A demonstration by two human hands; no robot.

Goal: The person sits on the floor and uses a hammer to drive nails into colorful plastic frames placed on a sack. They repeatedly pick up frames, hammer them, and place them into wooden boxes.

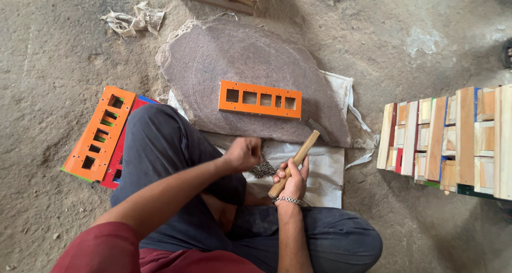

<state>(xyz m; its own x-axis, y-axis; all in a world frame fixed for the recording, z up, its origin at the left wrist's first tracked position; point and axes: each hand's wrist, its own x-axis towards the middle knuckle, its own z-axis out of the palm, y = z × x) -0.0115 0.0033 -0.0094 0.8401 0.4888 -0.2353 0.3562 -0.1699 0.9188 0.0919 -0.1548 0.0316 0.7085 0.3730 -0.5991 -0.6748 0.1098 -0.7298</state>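
Seen from the head camera, the flat stone slab (213,65) serves as the landmark on the dirt floor, and an orange plate (260,99) with a row of square cut-outs is laid flat on its near half, where the hard surface supports it. Just in front of the slab, over a white sack (325,166), a hammer (298,155) is gripped by the right hand (292,181), fingers wrapped round the wooden handle, the head resting at the slab's near edge. The left hand (242,153) is closed in a loose fist above a small heap of nails (263,169); whether any are pinched cannot be told. Left of the slab, more orange and red plates (101,134) are stacked within reach. Right of it, wooden boxes (453,139) with coloured edges are lined up. No labels can be made out.
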